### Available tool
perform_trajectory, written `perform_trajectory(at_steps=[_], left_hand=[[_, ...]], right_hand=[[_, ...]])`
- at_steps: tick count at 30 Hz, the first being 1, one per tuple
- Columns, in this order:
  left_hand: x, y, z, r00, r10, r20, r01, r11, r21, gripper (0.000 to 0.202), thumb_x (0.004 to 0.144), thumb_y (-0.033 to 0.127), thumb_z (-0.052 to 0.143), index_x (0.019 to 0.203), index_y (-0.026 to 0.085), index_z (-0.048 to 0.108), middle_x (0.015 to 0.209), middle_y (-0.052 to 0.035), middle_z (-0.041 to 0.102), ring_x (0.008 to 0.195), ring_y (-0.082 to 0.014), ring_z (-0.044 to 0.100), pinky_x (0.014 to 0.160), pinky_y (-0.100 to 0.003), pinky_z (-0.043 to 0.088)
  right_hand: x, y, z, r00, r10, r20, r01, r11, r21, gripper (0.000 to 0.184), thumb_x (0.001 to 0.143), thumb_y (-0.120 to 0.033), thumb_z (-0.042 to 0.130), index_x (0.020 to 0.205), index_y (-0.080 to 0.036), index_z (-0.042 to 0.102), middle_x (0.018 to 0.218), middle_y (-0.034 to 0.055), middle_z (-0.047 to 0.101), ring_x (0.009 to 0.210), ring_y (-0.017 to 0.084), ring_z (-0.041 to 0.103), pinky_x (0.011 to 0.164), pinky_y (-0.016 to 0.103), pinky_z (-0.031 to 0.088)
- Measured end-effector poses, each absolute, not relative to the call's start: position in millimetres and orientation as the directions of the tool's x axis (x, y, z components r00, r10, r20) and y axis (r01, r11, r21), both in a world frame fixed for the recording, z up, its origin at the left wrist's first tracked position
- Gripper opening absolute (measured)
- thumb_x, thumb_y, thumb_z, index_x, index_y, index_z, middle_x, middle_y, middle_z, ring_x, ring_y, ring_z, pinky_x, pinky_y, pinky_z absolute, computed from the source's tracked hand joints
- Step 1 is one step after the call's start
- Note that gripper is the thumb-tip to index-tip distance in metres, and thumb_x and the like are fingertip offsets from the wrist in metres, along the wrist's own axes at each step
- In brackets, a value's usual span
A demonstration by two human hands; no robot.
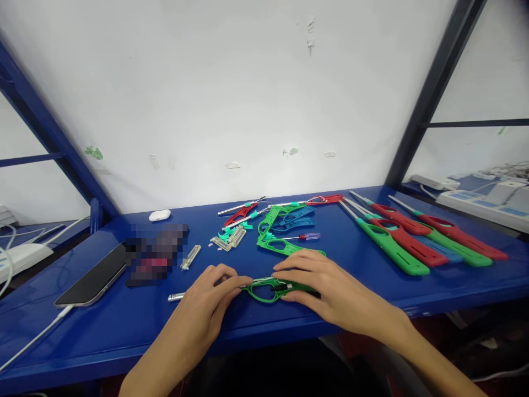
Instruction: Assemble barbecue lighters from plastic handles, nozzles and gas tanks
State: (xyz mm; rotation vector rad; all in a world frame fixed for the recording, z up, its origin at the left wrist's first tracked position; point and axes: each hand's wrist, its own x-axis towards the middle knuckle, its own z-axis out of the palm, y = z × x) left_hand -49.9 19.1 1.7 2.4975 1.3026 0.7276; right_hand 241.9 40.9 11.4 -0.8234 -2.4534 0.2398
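A green lighter casing [261, 299] with a trigger loop lies at the front of the blue table, a small black part and a thin wire showing in it. My left hand [212, 300] is closed around its neck end, thumb and fingers pinched together. Past that hand the tip of a metal lighter tube [176, 296] sticks out to the left. My right hand [326, 284] grips the handle end, its fingers bent over the casing and covering much of it. Just behind, a second green casing half [276, 246] lies flat, with a purple-handled screwdriver [309, 236] beside it.
Whole long-neck lighters [397, 251] in red, green and blue lie at the right. Clear fuel tanks [236, 237], teal clips [225, 234], blue casings [295, 219] and red casings [242, 215] are behind my hands. A phone [95, 275] with a cable and a white earbud case [160, 215] lie left.
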Motion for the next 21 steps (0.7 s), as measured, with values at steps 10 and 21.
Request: perform_trajectory(at_steps=[10, 21], left_hand=[[-49.0, 19.1, 3.0, 0.489, 0.803, 0.341, 0.696, -0.595, 0.403, 0.039, 0.111, 0.020, 0.041, 0.136, 0.038, 0.065, 0.116, -0.0019, 0.063, 0.105, -0.0201, 0.061, 0.095, -0.036, 0.051], [-48.9, 18.9, 2.7, 0.485, 0.794, 0.367, 0.696, -0.605, 0.387, 0.039, 0.111, 0.020, 0.043, 0.135, 0.038, 0.066, 0.115, -0.0024, 0.064, 0.103, -0.0206, 0.061, 0.092, -0.035, 0.053]], right_hand=[[241.7, 40.7, 12.2, -0.668, 0.588, 0.457, 0.476, 0.809, -0.346, 0.027, 0.104, -0.034, 0.065, 0.127, -0.023, 0.071, 0.125, 0.0041, 0.074, 0.117, 0.022, 0.064, 0.106, 0.036, 0.049], [240.3, 41.0, 16.0, -0.673, 0.609, 0.419, 0.481, 0.791, -0.378, 0.021, 0.106, -0.036, 0.061, 0.122, -0.024, 0.068, 0.122, 0.0033, 0.072, 0.115, 0.022, 0.064, 0.104, 0.036, 0.048]])
